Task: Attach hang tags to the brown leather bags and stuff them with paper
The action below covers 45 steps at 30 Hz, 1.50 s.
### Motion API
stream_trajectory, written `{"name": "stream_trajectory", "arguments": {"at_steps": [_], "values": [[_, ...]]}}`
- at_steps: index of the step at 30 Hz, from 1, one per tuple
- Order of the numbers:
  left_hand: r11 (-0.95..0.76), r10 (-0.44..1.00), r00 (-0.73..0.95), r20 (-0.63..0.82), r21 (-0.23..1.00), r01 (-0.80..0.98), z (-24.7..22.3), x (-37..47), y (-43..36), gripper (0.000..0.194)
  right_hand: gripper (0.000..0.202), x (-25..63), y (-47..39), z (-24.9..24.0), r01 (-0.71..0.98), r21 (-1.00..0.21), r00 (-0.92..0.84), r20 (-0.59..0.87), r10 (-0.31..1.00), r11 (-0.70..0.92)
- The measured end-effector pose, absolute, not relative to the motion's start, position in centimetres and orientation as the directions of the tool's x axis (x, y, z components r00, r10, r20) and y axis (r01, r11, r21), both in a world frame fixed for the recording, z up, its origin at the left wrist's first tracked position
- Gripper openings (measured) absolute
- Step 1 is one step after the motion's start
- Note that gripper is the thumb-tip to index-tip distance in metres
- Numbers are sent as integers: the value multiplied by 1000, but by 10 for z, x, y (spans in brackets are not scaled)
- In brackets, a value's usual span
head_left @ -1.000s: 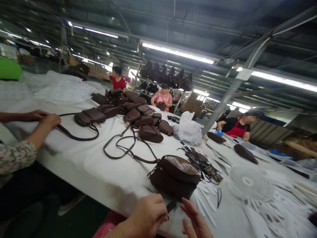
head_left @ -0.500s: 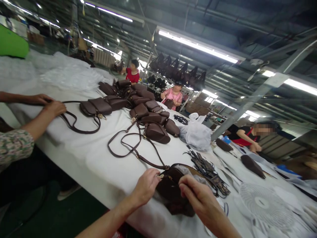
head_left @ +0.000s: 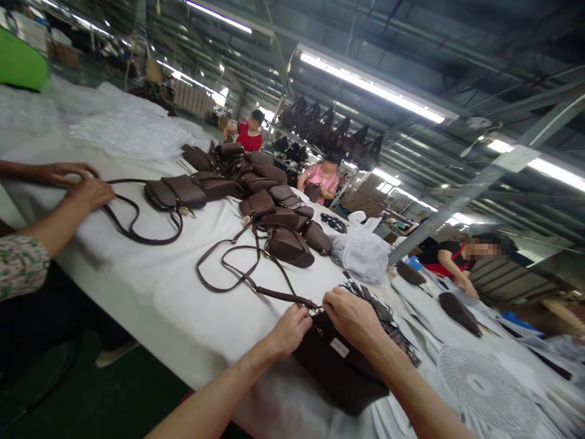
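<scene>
A dark brown handbag [head_left: 342, 381] lies tilted at the table edge in front of me, with a small white label [head_left: 339, 347] on it. My left hand [head_left: 291, 330] is closed on the bag's upper left corner, by the strap end. Close beside it, my right hand [head_left: 351, 314] pinches the top edge, its fingertips partly hidden. From that corner a long brown strap [head_left: 278, 296] runs up the table in loops. Farther up lies a pile of brown handbags [head_left: 290, 244].
At left, a co-worker's hands [head_left: 86, 189] hold another bag's strap. Black tags [head_left: 372, 302] lie beyond my right hand, near a white plastic bag [head_left: 363, 247]. A white fan [head_left: 479, 384] stands at right. Clear plastic wrap [head_left: 128, 125] is heaped at far left.
My right hand has moved left and up along the bag's top, close to my left hand. The bag has turned; its white label now shows and its gaping mouth no longer does.
</scene>
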<state>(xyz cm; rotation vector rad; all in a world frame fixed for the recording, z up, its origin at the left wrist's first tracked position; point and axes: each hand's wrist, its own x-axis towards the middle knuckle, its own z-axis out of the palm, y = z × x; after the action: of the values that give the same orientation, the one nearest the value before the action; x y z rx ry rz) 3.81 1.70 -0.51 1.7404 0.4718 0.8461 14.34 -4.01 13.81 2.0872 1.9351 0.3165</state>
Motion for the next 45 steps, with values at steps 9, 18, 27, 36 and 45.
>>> {"name": "stream_trajectory", "arguments": {"at_steps": [9,18,27,36,45], "values": [[-266,733,637,239,962,-56,-2,37,14,13,25,146,-35,131,900,432,95,-71,993,-55],[-69,850,502,163,977,-201,-5,61,15,12,14,133,-28,128,922,377,133,-95,987,-88],[-415,780,511,361,910,-10,22,8,44,15,17,140,-31,129,985,-168,34,-9,999,-35],[-316,768,534,353,935,-162,28,12,44,14,21,143,-18,117,998,-61,-24,-23,999,23],[128,818,568,91,934,-335,26,29,42,9,20,150,-17,117,996,-65,-59,12,998,60]]}}
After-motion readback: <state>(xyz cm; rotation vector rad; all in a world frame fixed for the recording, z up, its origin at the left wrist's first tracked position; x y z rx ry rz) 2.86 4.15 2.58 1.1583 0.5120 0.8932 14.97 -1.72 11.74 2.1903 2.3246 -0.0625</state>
